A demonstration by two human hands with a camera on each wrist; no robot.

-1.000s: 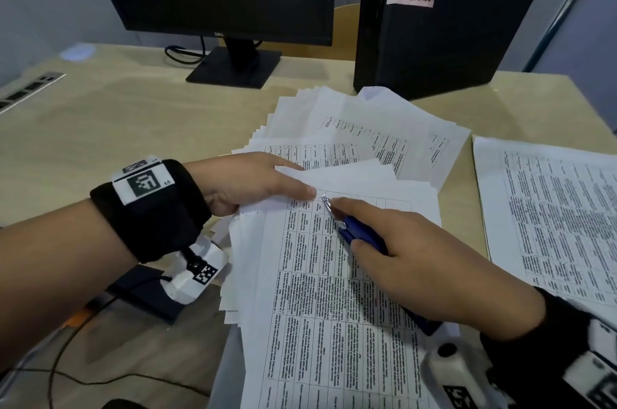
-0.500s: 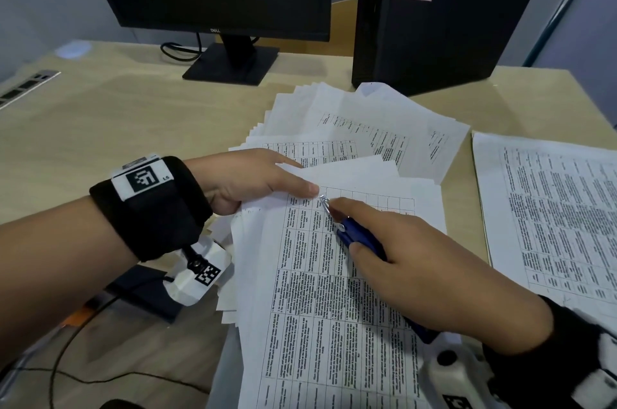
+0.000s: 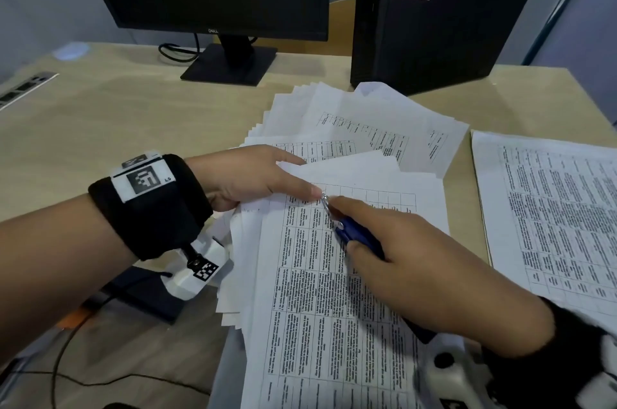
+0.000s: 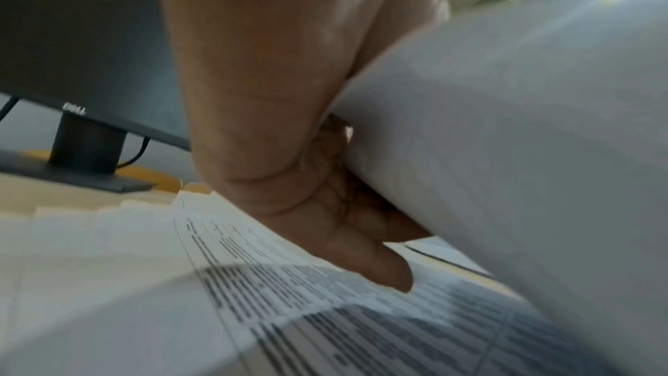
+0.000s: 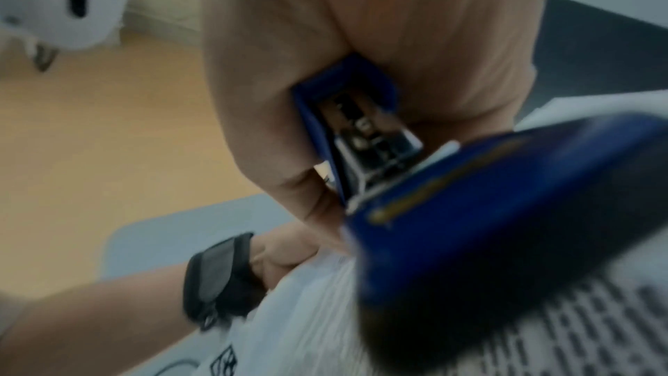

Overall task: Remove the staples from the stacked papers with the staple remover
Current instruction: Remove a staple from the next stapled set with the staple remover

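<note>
The left hand (image 3: pixel 248 180) pinched the stacked papers (image 3: pixel 334 275) at their top corner, thumb on top. Just right of that thumb, the staple remover (image 3: pixel 354 233) touched the page, the right hand (image 3: pixel 430 275) clamped round it. Thin sheets looked floppy, tearable; best held by the corner.

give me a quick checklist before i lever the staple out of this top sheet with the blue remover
1. Right hand grips the blue staple remover: ok.
2. Metal tip at the top left corner of the stapled papers: ok.
3. Tip actually under the staple: cannot tell, too small to see.
4. Left hand holds that corner, thumb on top, fingers beneath: ok.
5. Left thumb clear of the tip: not ok, it sits right beside it.
6. Other paper pile apart to the right: ok.
</note>
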